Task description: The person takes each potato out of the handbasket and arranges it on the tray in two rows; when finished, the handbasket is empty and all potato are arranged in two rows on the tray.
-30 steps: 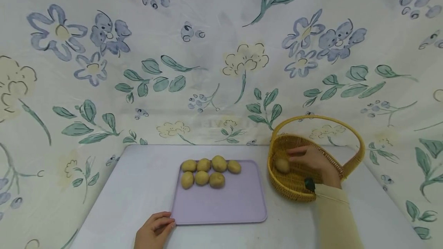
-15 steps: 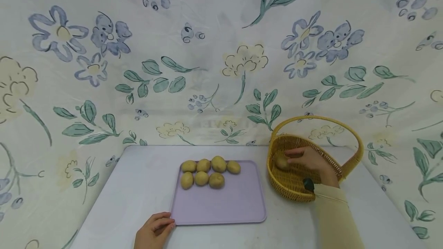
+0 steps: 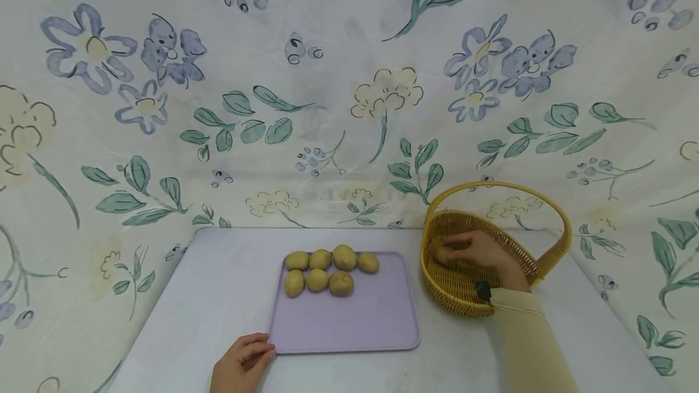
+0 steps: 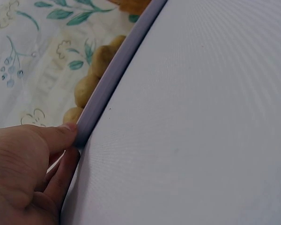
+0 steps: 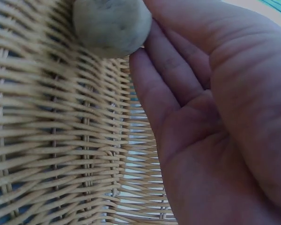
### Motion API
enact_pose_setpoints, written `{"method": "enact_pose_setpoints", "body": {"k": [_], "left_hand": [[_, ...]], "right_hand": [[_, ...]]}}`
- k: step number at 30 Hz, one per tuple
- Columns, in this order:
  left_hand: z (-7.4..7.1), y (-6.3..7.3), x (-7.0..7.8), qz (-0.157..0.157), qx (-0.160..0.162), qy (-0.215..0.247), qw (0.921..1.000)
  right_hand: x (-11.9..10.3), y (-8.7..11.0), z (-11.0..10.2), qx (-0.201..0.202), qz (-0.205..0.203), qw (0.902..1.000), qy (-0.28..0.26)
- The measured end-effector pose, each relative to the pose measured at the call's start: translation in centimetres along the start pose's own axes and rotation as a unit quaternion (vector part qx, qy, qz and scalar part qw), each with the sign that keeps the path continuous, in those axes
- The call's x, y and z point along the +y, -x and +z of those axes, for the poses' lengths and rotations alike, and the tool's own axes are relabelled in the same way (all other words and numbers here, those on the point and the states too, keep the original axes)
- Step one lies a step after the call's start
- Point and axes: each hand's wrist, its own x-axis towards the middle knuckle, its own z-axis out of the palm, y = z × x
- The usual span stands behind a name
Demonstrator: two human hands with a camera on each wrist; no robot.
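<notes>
In the head view, my right hand (image 3: 483, 251) reaches into a yellow wicker basket (image 3: 461, 305). It pinches a potato (image 5: 111, 27) between thumb and fingertips, close to the woven wall; the fingers partly cover the potato from above. At the near left corner of a lilac tray (image 3: 371, 323), my left hand (image 3: 243, 362) holds the rim, with the thumb (image 4: 61, 137) on top and the fingers against the outer side. Two rows of several potatoes (image 3: 341, 284) lie along the tray's far side.
A tall arched handle (image 3: 505, 185) rises over the basket, which stands to the right of the tray. Both rest on a white table (image 3: 218, 296). Behind it hangs a floral cloth (image 3: 327, 108).
My right hand has shifted slightly left in the basket and its fingers have closed on the potato. The left hand and the tray stay as they were.
</notes>
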Motion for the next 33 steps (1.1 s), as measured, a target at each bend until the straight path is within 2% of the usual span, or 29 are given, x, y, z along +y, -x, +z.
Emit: {"method": "enact_pose_setpoints", "body": {"k": [12,23,33], "left_hand": [[-0.1,-0.2,0.2,-0.035,-0.012,0.003,0.9993],[0.1,-0.1,0.2,-0.015,-0.003,0.005,0.9999],[0.0,-0.1,0.2,-0.012,0.000,0.003,0.9999]], "right_hand": [[0.3,-0.9,0.5,-0.009,0.011,0.9999,-0.005],[0.6,-1.2,0.7,-0.019,0.016,0.9997,0.007],[0.3,-1.1,0.6,-0.022,0.006,0.9996,0.014]]}}
